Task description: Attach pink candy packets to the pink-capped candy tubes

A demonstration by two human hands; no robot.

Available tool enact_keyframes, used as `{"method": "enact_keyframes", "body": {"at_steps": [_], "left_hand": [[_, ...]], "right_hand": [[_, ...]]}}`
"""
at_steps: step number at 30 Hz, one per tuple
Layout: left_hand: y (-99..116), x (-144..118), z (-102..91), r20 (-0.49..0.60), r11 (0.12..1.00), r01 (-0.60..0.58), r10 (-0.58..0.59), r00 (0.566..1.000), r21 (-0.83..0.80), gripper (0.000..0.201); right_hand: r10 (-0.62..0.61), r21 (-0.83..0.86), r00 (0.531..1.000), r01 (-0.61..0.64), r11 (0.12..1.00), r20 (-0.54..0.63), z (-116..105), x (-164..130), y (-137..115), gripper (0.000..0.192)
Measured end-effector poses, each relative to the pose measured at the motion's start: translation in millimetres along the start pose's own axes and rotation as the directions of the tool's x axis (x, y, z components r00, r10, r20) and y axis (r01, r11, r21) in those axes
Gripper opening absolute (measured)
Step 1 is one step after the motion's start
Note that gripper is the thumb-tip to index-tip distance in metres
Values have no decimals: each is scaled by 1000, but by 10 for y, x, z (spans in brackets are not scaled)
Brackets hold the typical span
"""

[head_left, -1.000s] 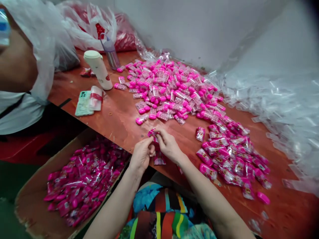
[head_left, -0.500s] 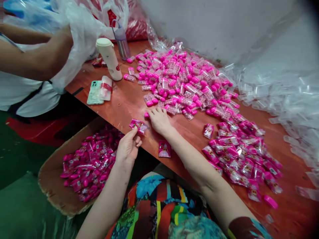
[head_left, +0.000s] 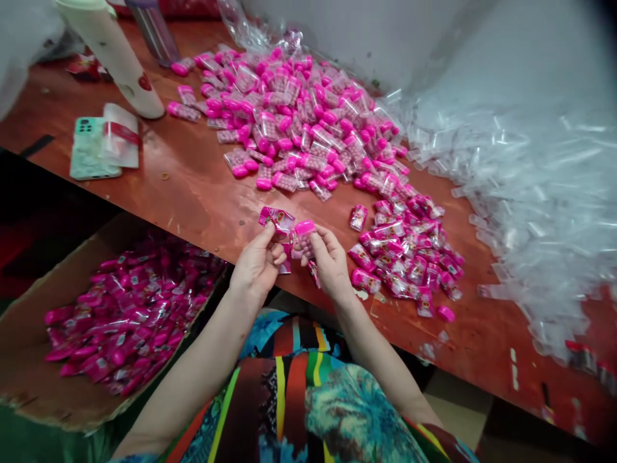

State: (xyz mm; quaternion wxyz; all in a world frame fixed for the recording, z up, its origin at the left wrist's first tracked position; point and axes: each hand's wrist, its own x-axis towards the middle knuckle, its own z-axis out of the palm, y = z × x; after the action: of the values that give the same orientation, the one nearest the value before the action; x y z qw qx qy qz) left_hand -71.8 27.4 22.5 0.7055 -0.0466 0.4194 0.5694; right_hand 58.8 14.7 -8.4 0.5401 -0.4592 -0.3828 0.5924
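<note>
The wrapper point(head_left: 276, 219) could have slipped from my left hand point(head_left: 256, 265), since I pinched it only by one edge between thumb and fingertips, and it stood out over the near edge of the tabletop point(head_left: 193, 186); a drop there would likely have sent it to my lap or the floor rather than into the box point(head_left: 58, 399) at my near left. The case point(head_left: 303, 231) in my right hand point(head_left: 331, 263) looked slick and small, so a loose grip might have let it squirt out as it met the wrapper's mouth. A skewed approach could also have creased or split the thin film.

My left hand was closed on the wrapper, fingers curled, thumb pressed on top. My right hand was clamped on the pink-capped case, fingers gathered round it, cap pointing left toward the wrapper. The two things were just beside each other; I could not tell whether they touched. Both hands hovered over the near edge, close together. Far of them lay a pile of cases point(head_left: 299, 122), to the right a pile of wrappers point(head_left: 409, 251), and further right a heap of clear sleeves point(head_left: 530, 212).
</note>
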Motion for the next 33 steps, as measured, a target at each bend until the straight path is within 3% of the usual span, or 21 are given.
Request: {"method": "enact_keyframes", "body": {"at_steps": [9,12,18,24,27,33], "left_hand": [[-330,-42,59,51,998,24,-27,998,57,20],[-383,-38,66,20,997,38,-40,999,71,20],[-457,-69,96,-9,996,66,-66,998,67,26],[-498,-44,82,-24,994,62,-60,998,85,29],[-535,-15,39,12,990,31,-33,999,139,31],[-569,5,-37,198,967,-7,-46,979,256,39]], "right_hand": [[-8,-34,998,6,999,-60,-200,-253,-9,35],[6,-12,999,-7,1000,-43,-247,-324,-14,34],[-8,17,987,11,1000,-160,-297,-318,-30,35],[-13,30,988,18,999,-155,-274,-363,49,33],[3,31,993,1,1000,-120,-276,-391,94,33],[28,-5,998,-28,1000,-65,-325,-426,141,36]]}}
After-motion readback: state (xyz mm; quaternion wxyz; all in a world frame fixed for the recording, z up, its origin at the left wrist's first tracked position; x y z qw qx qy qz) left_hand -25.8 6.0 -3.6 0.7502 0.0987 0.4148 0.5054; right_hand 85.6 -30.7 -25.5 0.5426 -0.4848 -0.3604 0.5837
